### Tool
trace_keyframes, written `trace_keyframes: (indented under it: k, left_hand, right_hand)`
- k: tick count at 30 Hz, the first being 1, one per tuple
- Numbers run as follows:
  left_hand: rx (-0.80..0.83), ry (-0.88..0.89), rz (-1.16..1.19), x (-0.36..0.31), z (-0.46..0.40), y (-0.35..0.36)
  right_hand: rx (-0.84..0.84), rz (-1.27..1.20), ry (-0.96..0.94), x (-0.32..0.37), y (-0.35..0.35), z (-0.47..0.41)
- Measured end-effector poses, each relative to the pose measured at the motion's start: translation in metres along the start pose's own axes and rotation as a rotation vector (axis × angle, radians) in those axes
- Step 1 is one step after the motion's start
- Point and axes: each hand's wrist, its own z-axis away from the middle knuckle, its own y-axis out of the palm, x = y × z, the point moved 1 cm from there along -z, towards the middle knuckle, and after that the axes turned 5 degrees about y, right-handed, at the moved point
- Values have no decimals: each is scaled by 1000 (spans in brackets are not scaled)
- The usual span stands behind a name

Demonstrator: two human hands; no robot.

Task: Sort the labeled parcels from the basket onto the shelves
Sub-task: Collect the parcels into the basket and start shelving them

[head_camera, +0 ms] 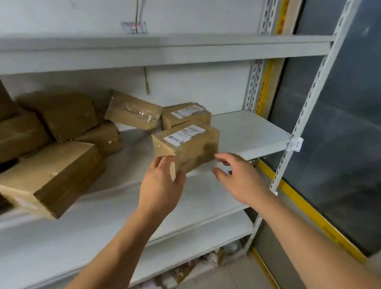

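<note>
The left hand [163, 184] holds a labeled cardboard parcel [186, 145] at its lower left corner, just above the front part of the white middle shelf [249, 131]. The right hand [236, 177] is near the parcel's right side with fingers relaxed and holding nothing. Behind it a second labeled parcel [186, 115] lies on the shelf, and more brown parcels [56, 153] are piled at the left.

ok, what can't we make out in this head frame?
- Label text on the held parcel: too small and blurred.
- Left hand fingers: hidden behind the parcel.
- Basket: outside the frame.
- Lowest shelf contents: blurred, cut off by the shelf above.
- Left boxes: cropped by the edge.
</note>
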Motion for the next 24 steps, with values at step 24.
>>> trace_keyframes:
  k: [24]
  left_hand:
    - [267, -83, 638, 12, -49, 83]
  right_hand:
    - [-116, -1046, 314, -43, 29, 8]
